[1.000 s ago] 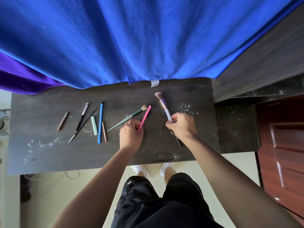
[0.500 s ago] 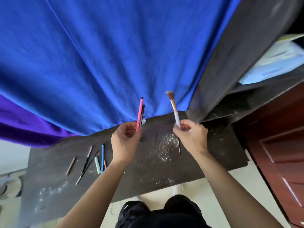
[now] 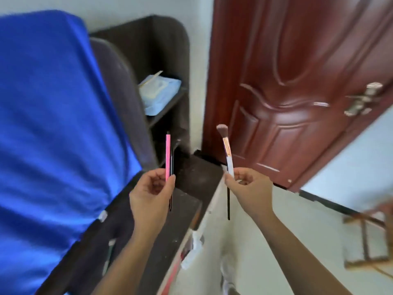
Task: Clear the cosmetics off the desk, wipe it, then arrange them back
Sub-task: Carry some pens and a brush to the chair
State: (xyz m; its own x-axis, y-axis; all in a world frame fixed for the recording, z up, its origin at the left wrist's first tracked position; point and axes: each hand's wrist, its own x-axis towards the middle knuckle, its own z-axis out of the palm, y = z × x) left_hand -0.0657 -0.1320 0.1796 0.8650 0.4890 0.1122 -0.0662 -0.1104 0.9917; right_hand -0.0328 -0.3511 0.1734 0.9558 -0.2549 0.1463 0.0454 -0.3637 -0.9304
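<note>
My left hand (image 3: 150,193) holds a pink pencil (image 3: 168,158) upright, with a thin black pencil (image 3: 171,167) pressed beside it. My right hand (image 3: 249,188) grips a makeup brush (image 3: 225,145) with a white handle and pinkish bristles pointing up, plus a thin black stick (image 3: 228,203) hanging down below the fingers. Both hands are raised above the right end of the dark desk (image 3: 148,241). One pale cosmetic stick (image 3: 109,252) lies blurred on the desk lower left.
A blue cloth (image 3: 53,124) hangs over the left. A dark shelf unit (image 3: 170,60) behind the desk holds a light blue pack (image 3: 159,92). A red-brown door (image 3: 297,92) stands to the right. A wooden frame (image 3: 365,237) sits on the pale floor at far right.
The view has swung to the right, away from the desk toward the shelf and door. Both hands have lifted their items off the desk and carry them upright.
</note>
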